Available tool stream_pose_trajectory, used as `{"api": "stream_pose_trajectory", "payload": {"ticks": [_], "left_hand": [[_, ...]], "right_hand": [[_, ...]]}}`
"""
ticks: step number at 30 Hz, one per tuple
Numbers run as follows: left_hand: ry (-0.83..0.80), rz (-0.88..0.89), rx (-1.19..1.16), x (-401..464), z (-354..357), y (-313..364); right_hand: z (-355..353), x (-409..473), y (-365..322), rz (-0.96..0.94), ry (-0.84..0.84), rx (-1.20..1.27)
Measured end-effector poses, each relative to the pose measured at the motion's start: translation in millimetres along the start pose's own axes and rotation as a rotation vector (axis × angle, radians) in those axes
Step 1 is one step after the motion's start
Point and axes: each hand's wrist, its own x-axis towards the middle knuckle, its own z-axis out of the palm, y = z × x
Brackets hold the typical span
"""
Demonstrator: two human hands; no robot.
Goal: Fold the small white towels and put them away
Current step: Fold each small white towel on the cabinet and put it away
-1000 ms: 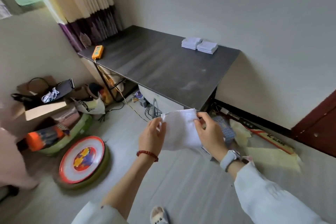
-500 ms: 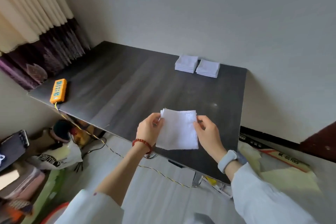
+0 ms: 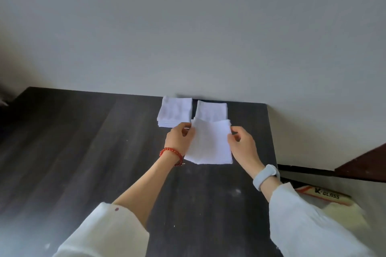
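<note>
While both hands hold it up by its top corners, the small white towel (image 3: pixel 209 144) hangs flat above the dark table (image 3: pixel 83 152), just in front of the right stack of folded towels (image 3: pixel 211 111) and partly covering its near edge. The left hand (image 3: pixel 180 139) pinches the upper left corner and the right hand (image 3: pixel 242 144) pinches the upper right one. It looks light and limp (thin cloth that will likely sag wherever it is not held), so corners and edges are the sensible places to grip, and it should crease easily. A second stack (image 3: pixel 175 113) sits just beside the first, against the wall (image 3: pixel 188 27). Nothing lies between the towel and the stacks; a bag (image 3: pixel 325 195) rests on the floor off the table's right edge.
</note>
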Motion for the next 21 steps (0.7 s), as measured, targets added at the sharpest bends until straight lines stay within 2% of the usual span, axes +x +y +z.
{"api": "stream_pose_trajectory", "payload": {"ticks": [5, 10, 16, 19, 21], "left_hand": [[0.016, -0.017, -0.014, 109.1, 27.2, 7.5], [0.02, -0.031, -0.001, 180.0, 54.7, -4.7], [-0.004, -0.038, 0.252, 211.1, 76.3, -32.1], [0.138, 0.092, 0.403, 211.2, 81.8, -37.9], [0.246, 0.328, 0.454, 208.9, 84.2, -44.0]], "right_hand": [[17.4, 103.0, 10.0, 0.044, 0.036, -0.023], [35.9, 168.3, 30.1, 0.06, 0.069, -0.03], [52.0, 195.4, 58.2, 0.119, 0.029, -0.129], [53.7, 192.0, 64.3, 0.13, 0.083, -0.29], [54.8, 184.8, 66.2, -0.036, 0.19, -0.458]]}}
